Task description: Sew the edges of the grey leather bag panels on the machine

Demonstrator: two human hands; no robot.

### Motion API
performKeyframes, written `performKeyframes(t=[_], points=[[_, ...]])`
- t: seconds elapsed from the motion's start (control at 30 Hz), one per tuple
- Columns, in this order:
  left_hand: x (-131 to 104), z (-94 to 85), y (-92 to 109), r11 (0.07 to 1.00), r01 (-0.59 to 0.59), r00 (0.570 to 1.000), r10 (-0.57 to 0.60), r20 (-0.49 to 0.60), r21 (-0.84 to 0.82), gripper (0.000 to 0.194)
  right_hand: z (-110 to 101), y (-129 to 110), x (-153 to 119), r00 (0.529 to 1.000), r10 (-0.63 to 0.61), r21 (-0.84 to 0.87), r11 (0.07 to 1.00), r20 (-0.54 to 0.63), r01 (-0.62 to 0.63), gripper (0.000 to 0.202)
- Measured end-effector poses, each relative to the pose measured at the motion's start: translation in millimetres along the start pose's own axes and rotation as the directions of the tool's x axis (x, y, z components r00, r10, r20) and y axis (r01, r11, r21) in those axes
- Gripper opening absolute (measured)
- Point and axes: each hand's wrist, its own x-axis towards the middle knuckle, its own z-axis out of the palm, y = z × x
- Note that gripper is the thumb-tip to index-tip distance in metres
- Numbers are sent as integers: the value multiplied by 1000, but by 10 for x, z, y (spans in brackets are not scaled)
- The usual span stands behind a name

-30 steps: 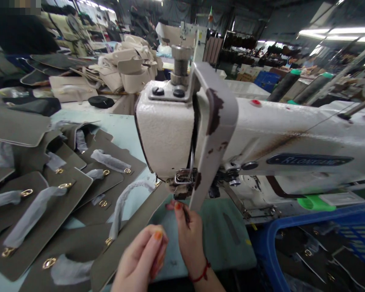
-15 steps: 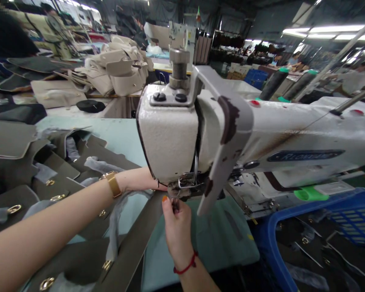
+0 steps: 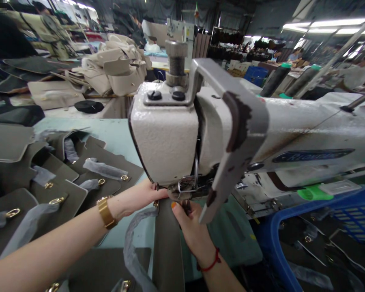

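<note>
Olive-grey leather strip [image 3: 167, 243], long, flat, matte, lying on my desk [image 3: 127, 140] and running from 6 o'clock straight up under the sewing machine head [image 3: 166, 134]. Its far end sits at the presser foot [image 3: 182, 194], partly hidden there. A gold ring [image 3: 125, 285] and a translucent wrapped loop [image 3: 134, 247] hang off its 9 o'clock edge, near the bottom.

Cut panels [image 3: 63, 198] lie left of the sewing machine [image 3: 167, 134], a crate [image 3: 270, 239] right, seemingly lower.
</note>
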Motion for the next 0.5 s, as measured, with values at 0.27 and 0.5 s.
performKeyframes(t=[0.27,0.5], points=[[14,-38,-150,998,71,977,-69,199,-2,19,-45,-1,0,998,-61,-11,998,1,61,32],[-11,-2,-109,1000,9,982,-4,187,-23,16,-55,0,-6,998,-58,-21,998,9,58,32]])
